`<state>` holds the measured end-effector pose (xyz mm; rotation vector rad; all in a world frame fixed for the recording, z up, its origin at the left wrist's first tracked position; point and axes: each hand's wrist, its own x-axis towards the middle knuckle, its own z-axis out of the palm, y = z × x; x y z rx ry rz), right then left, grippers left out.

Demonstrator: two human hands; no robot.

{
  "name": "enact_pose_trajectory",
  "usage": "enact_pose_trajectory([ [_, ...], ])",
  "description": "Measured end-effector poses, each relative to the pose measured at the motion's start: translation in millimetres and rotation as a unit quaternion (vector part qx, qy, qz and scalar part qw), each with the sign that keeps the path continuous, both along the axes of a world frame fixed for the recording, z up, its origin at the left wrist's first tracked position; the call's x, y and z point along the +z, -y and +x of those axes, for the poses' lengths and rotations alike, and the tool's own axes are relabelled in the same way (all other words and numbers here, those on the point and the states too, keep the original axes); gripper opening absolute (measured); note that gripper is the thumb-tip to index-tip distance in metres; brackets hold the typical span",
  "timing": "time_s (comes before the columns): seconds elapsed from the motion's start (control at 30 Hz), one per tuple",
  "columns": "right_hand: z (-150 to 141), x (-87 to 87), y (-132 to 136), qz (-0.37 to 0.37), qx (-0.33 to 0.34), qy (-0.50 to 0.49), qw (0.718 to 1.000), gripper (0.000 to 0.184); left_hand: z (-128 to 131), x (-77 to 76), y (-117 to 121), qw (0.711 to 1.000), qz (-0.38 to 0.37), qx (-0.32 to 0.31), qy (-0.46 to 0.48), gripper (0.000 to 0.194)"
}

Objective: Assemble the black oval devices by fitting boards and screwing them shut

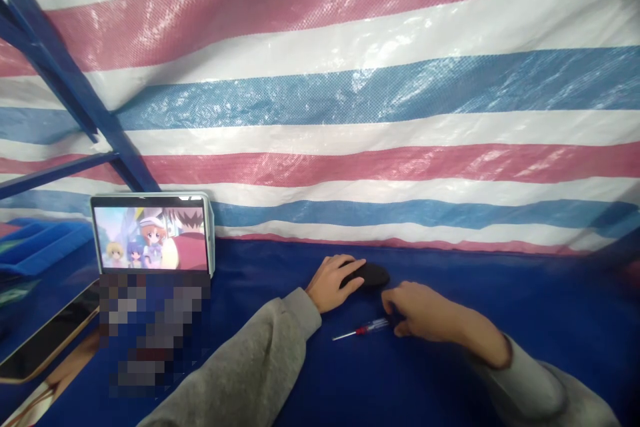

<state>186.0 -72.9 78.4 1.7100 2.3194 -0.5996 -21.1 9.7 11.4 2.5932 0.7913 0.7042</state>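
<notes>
In the head view, your hands are apart: your left hand (333, 283) lies over a black mouse (376, 273), apparently steadying it, while your right hand (423, 312) curls at the handle end of the screwdriver (371, 327) on the blue table (350, 390). You may be gripping either; I can't tell. Lifting the screwdriver would call for a firm pinch. Far left, your blue tray (57, 250) holds something greenish, too blurred to name.

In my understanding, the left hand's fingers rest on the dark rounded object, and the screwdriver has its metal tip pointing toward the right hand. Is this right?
Not quite: in the head view, the screwdriver has its metal tip pointing away from the right hand; its handle is nearest that hand.
</notes>
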Motion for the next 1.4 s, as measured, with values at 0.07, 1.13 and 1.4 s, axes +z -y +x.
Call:
enact_pose_trajectory([
  [0.07,-4,-3.2,1,0.002,0.008,0.009,1.000,0.023,0,-0.4,-1,1.000,-0.003,-0.002,0.003,0.040],
  [1.13,-7,67.6,-13,0.266,-0.145,-0.330,0.894,0.028,1,-3.7,-4,0.973,0.030,0.031,0.226,0.020],
  [1.4,-3,66.4,-12,0.273,-0.161,-0.342,0.885,0.028,1,-4.9,-6,0.970,0.013,0.065,0.235,0.024],
])
